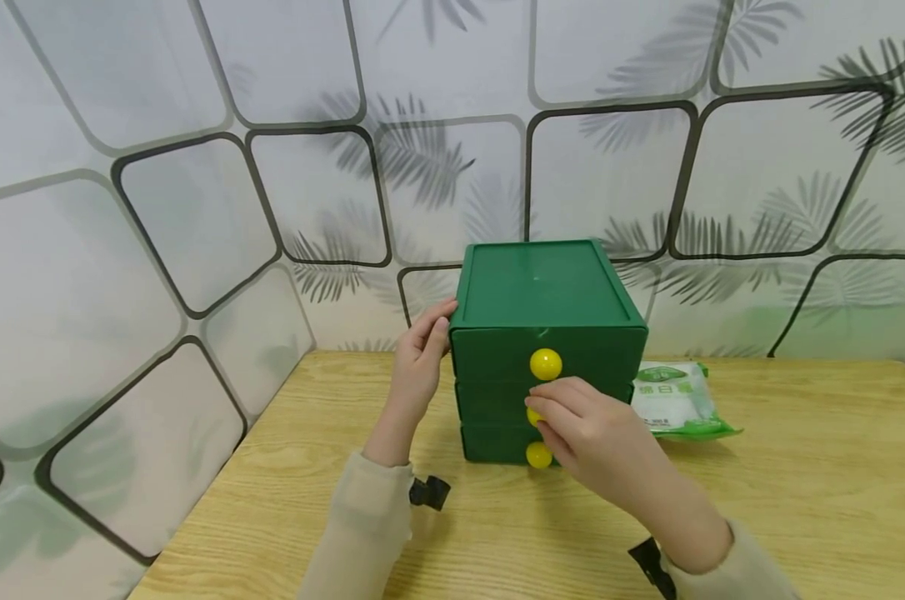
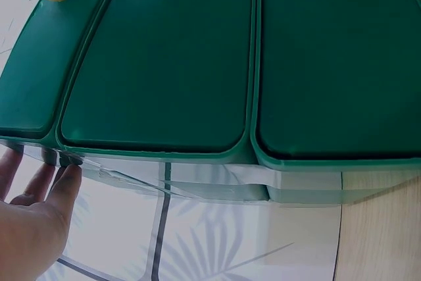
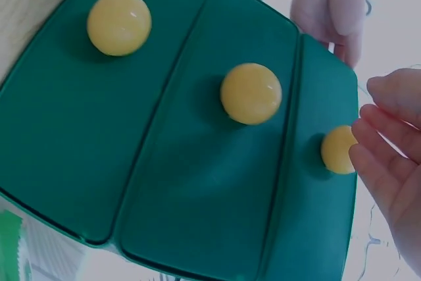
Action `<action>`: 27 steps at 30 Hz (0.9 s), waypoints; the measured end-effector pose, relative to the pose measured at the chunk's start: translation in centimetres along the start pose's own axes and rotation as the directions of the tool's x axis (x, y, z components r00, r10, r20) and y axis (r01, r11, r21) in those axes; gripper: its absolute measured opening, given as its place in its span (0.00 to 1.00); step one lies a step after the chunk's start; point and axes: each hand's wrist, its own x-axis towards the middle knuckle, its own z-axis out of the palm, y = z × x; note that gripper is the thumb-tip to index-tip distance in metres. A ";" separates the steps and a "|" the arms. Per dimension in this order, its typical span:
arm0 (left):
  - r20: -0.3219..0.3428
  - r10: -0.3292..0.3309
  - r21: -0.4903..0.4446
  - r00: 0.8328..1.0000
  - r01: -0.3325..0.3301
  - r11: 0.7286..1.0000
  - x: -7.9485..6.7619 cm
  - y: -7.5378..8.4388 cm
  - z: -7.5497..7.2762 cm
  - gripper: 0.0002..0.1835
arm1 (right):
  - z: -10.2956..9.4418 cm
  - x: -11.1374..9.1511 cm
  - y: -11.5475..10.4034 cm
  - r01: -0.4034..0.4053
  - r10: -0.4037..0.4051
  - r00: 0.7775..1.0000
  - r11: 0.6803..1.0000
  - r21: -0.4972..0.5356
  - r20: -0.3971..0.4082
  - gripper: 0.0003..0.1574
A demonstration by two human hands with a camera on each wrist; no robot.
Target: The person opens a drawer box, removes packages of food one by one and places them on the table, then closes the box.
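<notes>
A green cabinet (image 1: 548, 287) with three stacked drawers stands on the table, each drawer front bearing a round yellow knob. My left hand (image 1: 420, 354) touches the cabinet's left side near the top front corner, its fingers extended along the wall in the left wrist view. In front of the drawers is my right hand (image 1: 602, 433), fingers slightly bent and holding nothing. From the head it partly covers the middle knob (image 1: 532, 415). The right wrist view shows its thumb and fingers apart near the top knob (image 3: 339, 150). All three drawer fronts look flush.
Right of the cabinet lies a green and white plastic packet (image 1: 673, 400), partly hidden behind it. The wooden table (image 1: 812, 467) meets a patterned wall covering (image 1: 452, 183) at the back and left. Black pieces (image 1: 430, 492) show at both wrists.
</notes>
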 end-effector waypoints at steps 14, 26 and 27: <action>-0.007 0.007 0.024 1.000 -0.007 1.000 0.1 0.0 0.0 0.19 | 2.2 -1.4 0.7 -0.066 0.070 0.978 0.997 -0.029 0.197 0.16; -0.004 0.005 0.030 1.000 -0.005 1.000 0.1 0.0 0.0 0.20 | 2.8 -1.6 0.8 -0.121 0.142 0.945 0.989 -0.088 0.296 0.15; -0.005 0.004 0.029 1.000 -0.004 1.000 0.1 0.0 0.0 0.20 | 2.8 -1.6 0.8 -0.126 0.148 0.942 0.988 -0.090 0.301 0.15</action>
